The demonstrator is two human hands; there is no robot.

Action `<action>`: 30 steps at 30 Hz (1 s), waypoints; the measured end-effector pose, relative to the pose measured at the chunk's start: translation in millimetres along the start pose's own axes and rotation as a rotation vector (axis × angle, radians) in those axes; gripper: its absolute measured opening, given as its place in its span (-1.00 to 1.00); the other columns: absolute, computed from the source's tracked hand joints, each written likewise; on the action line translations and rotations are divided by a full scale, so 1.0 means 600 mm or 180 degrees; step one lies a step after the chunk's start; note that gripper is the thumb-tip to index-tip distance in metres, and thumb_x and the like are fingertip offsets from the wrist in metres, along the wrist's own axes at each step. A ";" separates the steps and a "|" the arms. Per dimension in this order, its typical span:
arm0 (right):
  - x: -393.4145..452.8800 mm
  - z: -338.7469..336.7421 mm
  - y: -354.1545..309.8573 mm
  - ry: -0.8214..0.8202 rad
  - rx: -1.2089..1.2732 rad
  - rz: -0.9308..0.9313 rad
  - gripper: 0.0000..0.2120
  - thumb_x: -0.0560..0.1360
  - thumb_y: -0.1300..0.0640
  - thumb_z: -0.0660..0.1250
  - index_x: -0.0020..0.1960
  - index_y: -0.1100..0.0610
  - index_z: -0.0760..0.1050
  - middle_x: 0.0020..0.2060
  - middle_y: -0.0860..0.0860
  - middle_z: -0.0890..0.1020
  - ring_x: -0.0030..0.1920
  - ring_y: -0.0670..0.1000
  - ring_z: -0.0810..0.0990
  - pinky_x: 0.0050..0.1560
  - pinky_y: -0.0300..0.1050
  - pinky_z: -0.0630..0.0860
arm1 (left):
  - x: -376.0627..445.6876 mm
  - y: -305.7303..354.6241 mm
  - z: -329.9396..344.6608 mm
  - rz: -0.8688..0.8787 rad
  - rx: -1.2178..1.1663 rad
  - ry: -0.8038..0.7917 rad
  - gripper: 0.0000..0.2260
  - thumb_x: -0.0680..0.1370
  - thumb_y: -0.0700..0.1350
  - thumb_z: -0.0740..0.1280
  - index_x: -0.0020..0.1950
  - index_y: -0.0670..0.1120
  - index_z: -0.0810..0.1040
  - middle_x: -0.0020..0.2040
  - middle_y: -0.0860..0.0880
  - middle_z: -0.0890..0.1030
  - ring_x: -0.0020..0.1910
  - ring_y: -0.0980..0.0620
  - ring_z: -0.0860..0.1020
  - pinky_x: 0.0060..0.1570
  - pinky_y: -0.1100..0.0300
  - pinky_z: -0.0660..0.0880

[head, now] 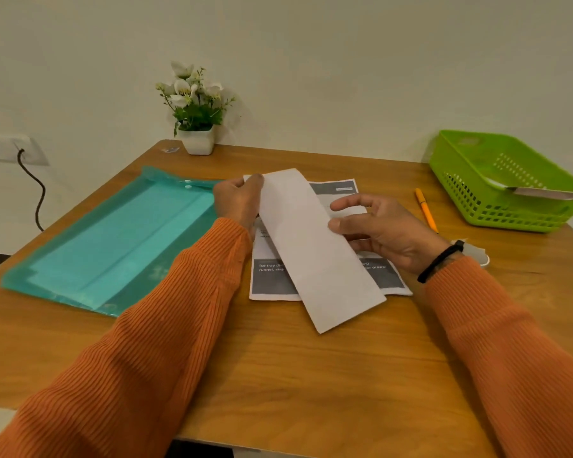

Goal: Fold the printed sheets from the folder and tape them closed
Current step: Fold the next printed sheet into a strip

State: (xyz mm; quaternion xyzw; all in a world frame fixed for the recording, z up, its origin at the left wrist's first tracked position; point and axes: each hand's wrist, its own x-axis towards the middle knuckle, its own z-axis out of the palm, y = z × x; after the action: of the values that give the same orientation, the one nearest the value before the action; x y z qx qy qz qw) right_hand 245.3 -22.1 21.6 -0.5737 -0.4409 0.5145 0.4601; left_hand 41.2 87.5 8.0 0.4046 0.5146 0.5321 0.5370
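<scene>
A folded white sheet, a long narrow strip, is held slanted above a flat printed sheet with grey blocks lying on the wooden table. My left hand grips the strip's far left edge near its top. On the strip's right edge, my right hand pinches with thumb on top and fingers behind. The teal plastic folder lies flat to the left, with more paper showing through it. A white object, partly hidden behind my right wrist, cannot be identified.
A green plastic basket at the back right holds a folded paper. An orange pen lies between the basket and the sheets. A small potted flower stands at the table's far edge. A wall socket with a cable is at left.
</scene>
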 end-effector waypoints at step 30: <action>-0.001 -0.027 0.000 0.0229 -0.1502 -0.0484 -0.81 0.59 0.27 0.44 0.10 0.05 0.74 0.03 -0.03 0.77 0.07 -0.02 0.72 0.04 -0.20 0.64 | 0.008 0.018 -0.015 0.1039 0.2983 -0.0167 -0.56 0.61 0.32 0.25 -0.13 -0.03 0.59 -0.21 0.02 0.56 -0.19 0.05 0.51 -0.06 0.05 0.52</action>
State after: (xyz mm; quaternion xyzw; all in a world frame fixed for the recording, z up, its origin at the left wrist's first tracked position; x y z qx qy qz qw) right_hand 261.4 -23.9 22.2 -0.6484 -0.5742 0.3405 0.3661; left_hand 30.1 92.4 16.8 0.6910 0.6147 0.3103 0.2199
